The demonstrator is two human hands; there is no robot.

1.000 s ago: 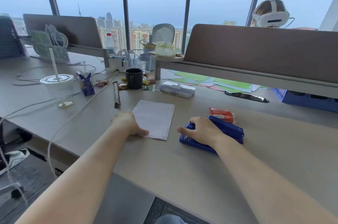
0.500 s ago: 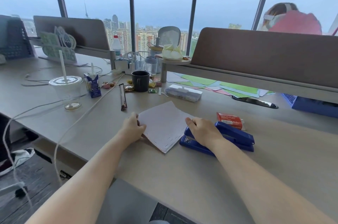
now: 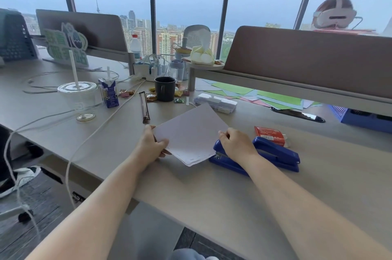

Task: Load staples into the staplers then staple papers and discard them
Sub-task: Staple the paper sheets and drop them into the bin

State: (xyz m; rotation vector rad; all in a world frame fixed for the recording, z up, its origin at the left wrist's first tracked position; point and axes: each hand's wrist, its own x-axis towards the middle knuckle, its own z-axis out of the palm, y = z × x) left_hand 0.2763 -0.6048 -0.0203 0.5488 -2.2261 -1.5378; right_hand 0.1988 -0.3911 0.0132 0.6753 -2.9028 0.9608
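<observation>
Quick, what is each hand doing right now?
Left hand: closed, pinching the left corner of the paper.
Right hand: gripping the paper's right edge, resting on the blue stapler.

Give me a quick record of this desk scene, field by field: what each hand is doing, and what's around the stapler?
left hand: grips the left corner of the paper stack
right hand: holds the stack's right corner, resting over the front of the blue stapler
paper stack: tilted, near edge lifted off the desk
staple marks: a row along the near left edge
red staple box: just behind the stapler
black mug: farther back, upright
</observation>
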